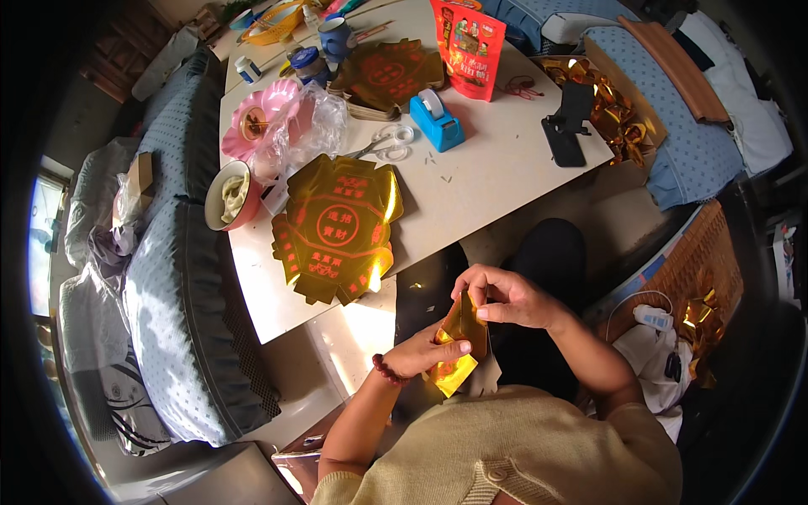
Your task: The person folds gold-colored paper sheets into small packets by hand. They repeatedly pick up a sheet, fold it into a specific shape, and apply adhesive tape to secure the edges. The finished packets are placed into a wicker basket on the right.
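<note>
A partly folded gold foil card (pixel 454 374) is held above my lap. My left hand (pixel 417 352), a beaded bracelet at its wrist, grips the lower part with the thumb across the front. At the card's upper edge, my right hand (pixel 513 301) pinches a fold between thumb and fingers. On the near left of the table lies a flat, unfolded gold card (pixel 324 261) with red print and cut, notched edges. Farther back rests a stack of similar gold cards (pixel 387 76).
On the white table (pixel 497 160) are a blue tape dispenser (pixel 439 130), scissors (pixel 391 145), a red pouch (pixel 469 50), a phone on a stand (pixel 566 139), a pink dish (pixel 244 118) and a bowl (pixel 244 210). A box of folded gold pieces (pixel 619 122) stands right.
</note>
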Tool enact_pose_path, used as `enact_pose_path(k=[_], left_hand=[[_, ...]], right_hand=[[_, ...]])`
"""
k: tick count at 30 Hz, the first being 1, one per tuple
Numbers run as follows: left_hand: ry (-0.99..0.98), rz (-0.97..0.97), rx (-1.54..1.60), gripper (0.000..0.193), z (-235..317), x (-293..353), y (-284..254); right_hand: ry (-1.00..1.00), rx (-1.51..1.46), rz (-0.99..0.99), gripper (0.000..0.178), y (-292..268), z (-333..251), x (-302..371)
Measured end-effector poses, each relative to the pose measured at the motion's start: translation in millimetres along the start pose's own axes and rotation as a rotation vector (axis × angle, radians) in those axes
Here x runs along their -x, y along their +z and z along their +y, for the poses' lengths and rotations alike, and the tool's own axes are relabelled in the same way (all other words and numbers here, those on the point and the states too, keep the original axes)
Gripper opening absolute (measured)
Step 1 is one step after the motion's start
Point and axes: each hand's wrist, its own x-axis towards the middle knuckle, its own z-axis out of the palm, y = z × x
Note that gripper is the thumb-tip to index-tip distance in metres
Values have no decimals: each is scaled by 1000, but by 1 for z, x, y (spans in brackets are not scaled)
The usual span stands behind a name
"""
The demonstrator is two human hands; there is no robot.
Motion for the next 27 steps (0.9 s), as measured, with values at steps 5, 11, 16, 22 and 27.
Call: enact_pose_path(k=[5, 11, 16, 22, 27], left_hand=[[-19, 234, 179, 49, -5, 8, -1], [97, 417, 118, 49, 9, 14, 12], [185, 336, 142, 57, -4, 9, 19], [165, 251, 96, 71, 1, 13, 17], [176, 198, 107, 72, -1, 11, 15]], right_hand=[[-222, 546, 387, 35, 10, -17, -3], [41, 547, 555, 16, 52, -38, 28], [327, 122, 309, 26, 57, -19, 30], [249, 147, 347, 35, 58, -9, 27], [247, 126, 406, 33, 63, -14, 25]])
